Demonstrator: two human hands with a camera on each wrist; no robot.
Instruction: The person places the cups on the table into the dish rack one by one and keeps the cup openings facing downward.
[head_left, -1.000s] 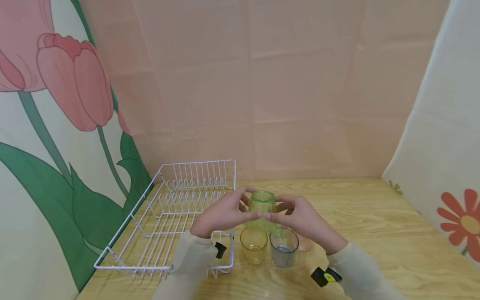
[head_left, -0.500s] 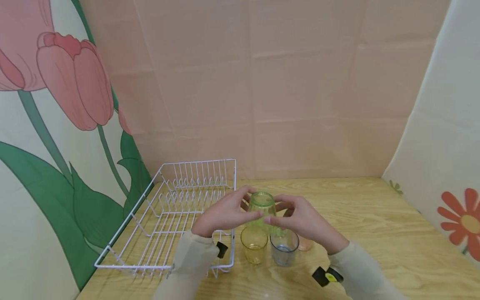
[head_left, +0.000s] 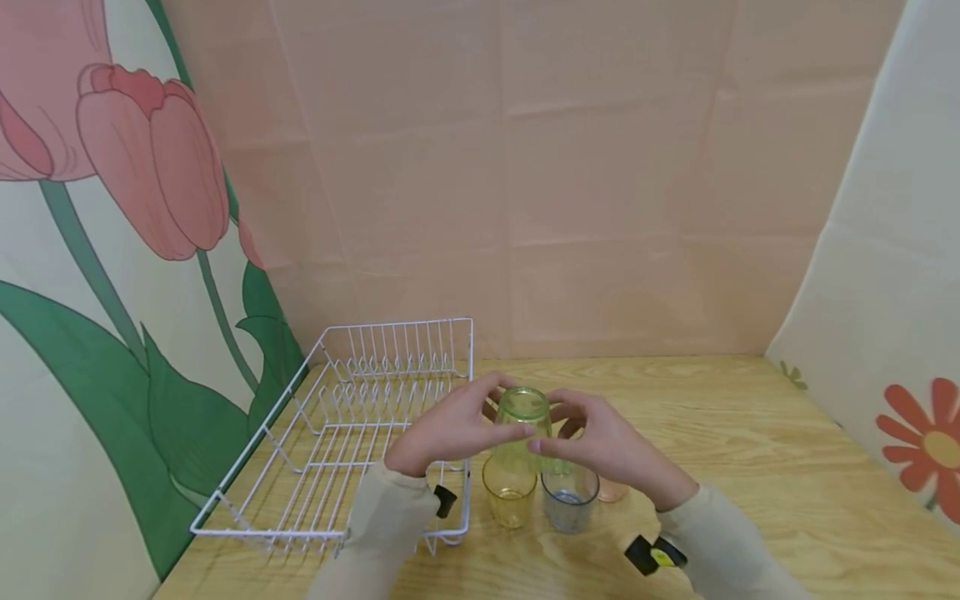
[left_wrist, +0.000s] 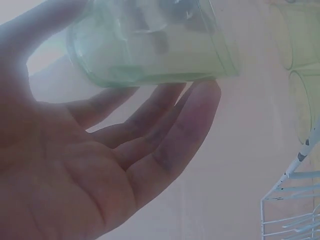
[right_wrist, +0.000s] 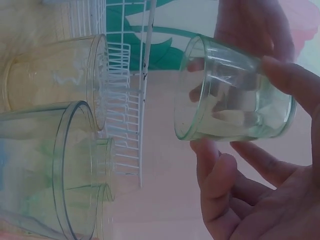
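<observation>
A clear green glass (head_left: 523, 407) is held upside down, its narrow base upward, above other glasses. My left hand (head_left: 453, 427) holds its left side between thumb and fingers. On the opposite side my right hand (head_left: 603, 437) grips it the same way, the thumbs almost meeting in front. The right wrist view shows the held glass (right_wrist: 240, 95) raised off the other glasses, rim toward them. Below it stand a yellow glass (head_left: 510, 498) and a blue-grey glass (head_left: 570, 504), mouths up. A pink glass (head_left: 612, 490) is mostly hidden by my right hand.
A white wire dish rack (head_left: 270, 533) stands on the wooden table (head_left: 720, 433), left of the glasses. More green glasses (right_wrist: 104, 160) stand behind the front ones. A pink cloth (head_left: 600, 183) hangs behind; flowered cloths line both sides.
The green glass has sunk very slightly between my hands. My left thumb has slid a little to the right across its front. The other glasses stay in place.
</observation>
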